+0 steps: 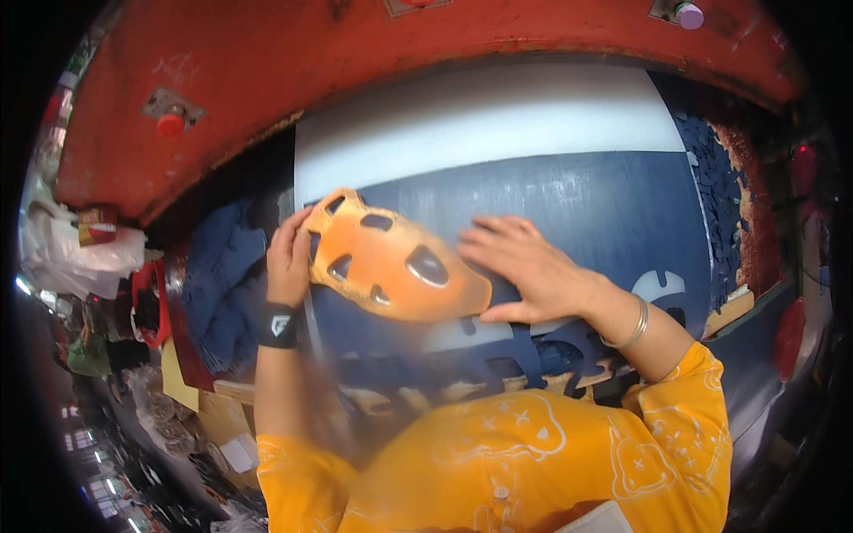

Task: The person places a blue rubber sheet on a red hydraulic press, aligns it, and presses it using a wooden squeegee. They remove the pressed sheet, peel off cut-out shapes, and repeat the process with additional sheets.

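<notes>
An orange cutting die (364, 258), plate-like with several oval and slotted holes, lies tilted over the dark blue sheet (586, 213). My left hand (289, 262), with a black wristband, is closed on the die's left edge, its fingertips at the far left corner. By the die's right end is my right hand (533, 271), fingers spread and slightly blurred. Whether its thumb or fingers touch the die I cannot tell. Under the blue sheet a pale white layer (480, 111) shows along the far side. Cut-out shapes run along the sheet's near edge.
A red machine beam (373, 58) spans the far side, bearing a red button (171, 123) and a lilac one (689, 15). Crumpled dark blue scraps (218, 275) lie at the left, with more blue offcuts (715, 195) at the right. A white plastic bag (80, 249) sits far left.
</notes>
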A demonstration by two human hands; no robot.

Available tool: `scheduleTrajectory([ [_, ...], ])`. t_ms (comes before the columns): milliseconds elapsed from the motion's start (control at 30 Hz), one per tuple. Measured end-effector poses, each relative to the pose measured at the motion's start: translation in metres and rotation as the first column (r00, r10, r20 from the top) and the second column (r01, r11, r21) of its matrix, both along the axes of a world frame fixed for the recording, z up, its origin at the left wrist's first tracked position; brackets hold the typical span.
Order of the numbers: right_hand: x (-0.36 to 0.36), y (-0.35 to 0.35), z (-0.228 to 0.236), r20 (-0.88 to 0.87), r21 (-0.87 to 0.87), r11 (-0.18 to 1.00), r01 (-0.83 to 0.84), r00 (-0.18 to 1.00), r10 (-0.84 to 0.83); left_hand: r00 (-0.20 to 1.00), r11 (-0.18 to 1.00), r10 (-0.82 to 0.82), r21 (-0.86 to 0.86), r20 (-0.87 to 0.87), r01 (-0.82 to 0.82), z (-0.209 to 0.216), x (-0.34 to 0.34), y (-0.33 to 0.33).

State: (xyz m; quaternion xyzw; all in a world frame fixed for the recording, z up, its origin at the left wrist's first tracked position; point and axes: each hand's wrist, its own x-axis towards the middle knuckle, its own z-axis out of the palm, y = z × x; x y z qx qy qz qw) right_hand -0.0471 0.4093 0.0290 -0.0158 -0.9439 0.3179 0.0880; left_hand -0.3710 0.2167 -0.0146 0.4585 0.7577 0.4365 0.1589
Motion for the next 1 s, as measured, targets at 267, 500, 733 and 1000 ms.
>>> scheduleTrajectory([
  [267,0.004,0.000,-0.006,-0.054,0.101,0.995,0.010,0.999,-0.004,0.972,0.995,0.074,0.084,-0.222,-0.057,-0.014,0.005,-0.004],
  [500,0.002,-0.001,-0.014,-0.139,0.181,0.983,0.004,0.990,0.022,0.930,0.987,0.122,0.138,-0.348,-0.078,-0.014,0.011,-0.001],
  [733,0.004,0.000,-0.014,-0.158,0.185,0.983,0.002,0.987,0.028,0.934,0.984,0.144,0.149,-0.328,-0.100,-0.013,0.014,-0.001],
  [1000,0.009,0.000,-0.003,-0.079,0.177,0.984,0.030,0.997,-0.016,0.969,0.980,0.178,0.116,-0.173,-0.160,0.008,0.020,-0.002],
])
